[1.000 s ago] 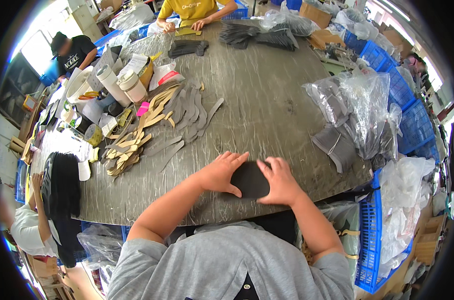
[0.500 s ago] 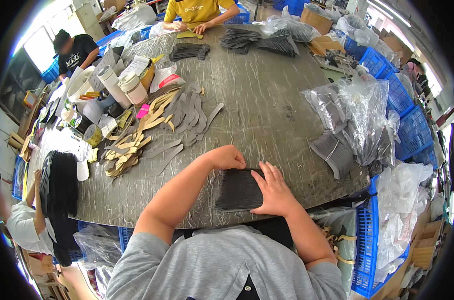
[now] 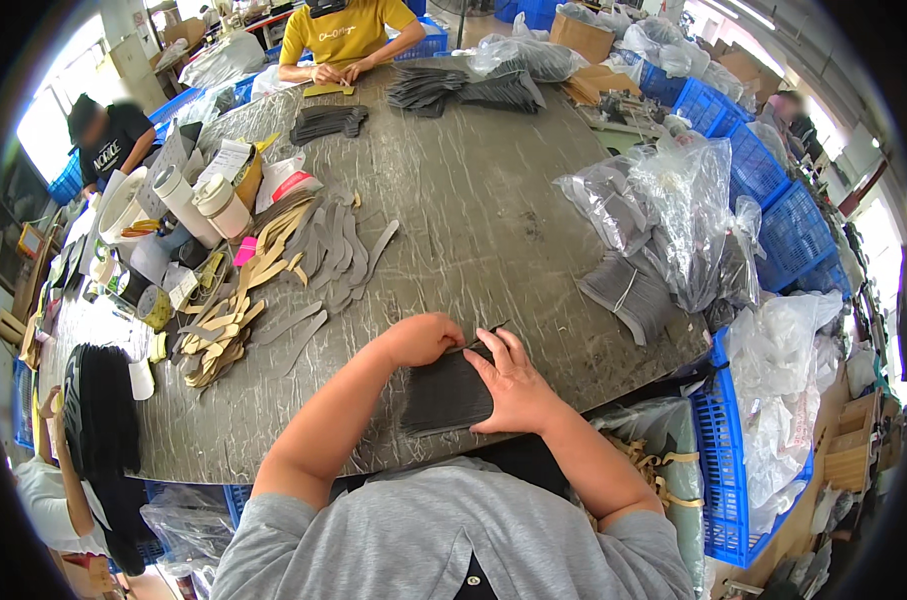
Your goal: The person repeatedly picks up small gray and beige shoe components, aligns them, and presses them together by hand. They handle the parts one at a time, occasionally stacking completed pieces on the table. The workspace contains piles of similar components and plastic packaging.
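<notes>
A stack of thin dark grey fabric-like pieces (image 3: 445, 398) lies near the table's front edge, between my forearms. My left hand (image 3: 425, 340) is closed at the stack's far edge, its fingertips pressed together; what they pinch is too small to make out. Over the right side of the stack is my right hand (image 3: 516, 385), thumb and fingers bent towards each other at the far right corner. A thin dark strip (image 3: 497, 326) shows at its fingertips.
Left of the stack lie loose grey and tan strap-shaped pieces (image 3: 345, 245), with a white lidded cup (image 3: 221, 207) behind. Tied grey bundles (image 3: 628, 295) and plastic bags sit right. A blue crate (image 3: 718, 470) stands beside the table. A person in yellow (image 3: 343, 35) works opposite.
My right hand's fingers have gone from spread beside the stack to bent at its far corner, where a thin dark strip now shows. My left hand stays closed. The whole view has shifted.
</notes>
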`<control>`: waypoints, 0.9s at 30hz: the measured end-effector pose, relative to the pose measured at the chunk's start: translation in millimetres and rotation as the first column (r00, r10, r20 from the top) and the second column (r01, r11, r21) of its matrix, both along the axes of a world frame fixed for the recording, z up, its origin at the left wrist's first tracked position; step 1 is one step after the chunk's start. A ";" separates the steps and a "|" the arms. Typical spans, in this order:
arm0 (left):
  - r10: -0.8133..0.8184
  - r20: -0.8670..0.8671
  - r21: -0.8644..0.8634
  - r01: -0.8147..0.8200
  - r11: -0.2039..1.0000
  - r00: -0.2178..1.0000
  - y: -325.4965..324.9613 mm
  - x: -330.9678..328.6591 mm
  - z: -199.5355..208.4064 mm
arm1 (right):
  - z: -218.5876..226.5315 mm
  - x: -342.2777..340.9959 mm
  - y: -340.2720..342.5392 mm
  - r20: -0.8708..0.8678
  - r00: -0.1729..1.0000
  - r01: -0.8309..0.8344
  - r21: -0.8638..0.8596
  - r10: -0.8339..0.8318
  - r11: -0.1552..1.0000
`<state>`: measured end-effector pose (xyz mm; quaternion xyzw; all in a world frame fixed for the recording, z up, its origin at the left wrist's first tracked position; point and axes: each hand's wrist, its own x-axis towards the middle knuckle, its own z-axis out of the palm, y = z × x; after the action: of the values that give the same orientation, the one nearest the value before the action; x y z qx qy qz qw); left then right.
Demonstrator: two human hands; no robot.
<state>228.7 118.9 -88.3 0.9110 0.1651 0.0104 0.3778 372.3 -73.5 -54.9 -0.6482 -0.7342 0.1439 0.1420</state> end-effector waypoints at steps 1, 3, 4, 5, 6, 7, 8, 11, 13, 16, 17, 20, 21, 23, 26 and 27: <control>-0.016 -0.006 0.062 0.016 0.998 1.000 -1.0 -1.0 0.8 | 0.3 -0.6 0.1 0.001 1.000 0.001 0.015 -0.001 1.000; -0.003 -0.020 0.147 0.006 0.989 1.000 -4.4 -3.2 4.5 | 1.4 -3.0 1.7 0.010 1.000 -0.011 0.041 0.010 0.999; 0.008 -0.026 0.190 -0.003 0.982 1.000 -6.6 -3.0 5.7 | 3.3 -2.4 1.9 0.019 1.000 -0.021 0.055 0.020 0.998; -0.007 -0.017 0.248 0.011 0.969 1.000 -9.0 -3.1 5.3 | 5.0 -2.6 3.3 0.026 0.999 -0.040 0.070 0.038 0.997; -0.009 -0.014 0.310 0.013 0.951 1.000 -10.7 -4.5 6.3 | 7.5 -4.4 6.2 0.052 0.998 -0.040 0.034 0.038 0.999; -0.009 -0.014 0.370 0.014 0.929 1.000 -12.7 -4.8 7.5 | 10.5 -4.7 7.2 0.080 0.996 -0.041 -0.002 0.041 0.999; 0.028 -0.022 0.414 -0.016 0.910 0.999 -18.7 -4.4 8.3 | 12.0 -5.6 8.6 0.109 0.993 -0.041 -0.037 0.045 0.998; 0.046 -0.047 0.277 -0.031 0.960 0.998 -44.2 -11.6 29.4 | 21.7 -10.7 11.4 0.150 0.989 0.023 -0.095 -0.008 0.995; -0.091 0.139 0.331 0.040 0.943 0.986 -52.9 -39.7 21.6 | 14.8 -12.3 14.3 0.157 0.987 0.038 -0.091 -0.024 0.995; -0.071 0.018 0.372 0.059 0.926 0.997 -61.7 -45.3 23.6 | 18.5 -19.6 19.4 0.279 0.960 0.049 -0.129 -0.011 0.990; -0.056 0.037 0.377 0.038 0.926 0.998 -62.9 -45.2 21.7 | 21.6 -21.7 22.3 0.334 0.942 0.048 -0.138 0.001 0.989; -0.032 0.064 0.326 0.009 0.945 0.997 -65.4 -46.0 23.3 | 15.5 -23.6 28.3 0.345 0.938 0.021 -0.158 0.035 0.987; -0.029 0.068 0.316 0.006 0.949 0.997 -65.4 -46.4 25.3 | 14.7 -24.6 30.3 0.341 0.939 0.009 -0.153 0.045 0.988; -0.030 0.070 0.311 0.007 0.950 0.997 -65.8 -45.9 17.3 | 18.0 -24.8 32.0 0.319 0.945 -0.016 -0.160 0.067 0.987; -0.046 0.036 0.291 0.033 0.956 0.998 -63.0 -50.0 20.7 | 13.1 -23.5 33.6 0.300 0.950 -0.061 -0.107 0.091 0.992; -0.023 0.067 0.244 0.006 0.970 0.997 -60.6 -52.8 21.2 | 11.0 -22.1 32.3 0.306 0.947 -0.064 -0.120 0.099 0.991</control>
<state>175.9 58.3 -67.2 0.9507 0.1429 0.0596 0.2687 350.2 -41.2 -43.9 -0.6385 -0.7647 0.0854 -0.0166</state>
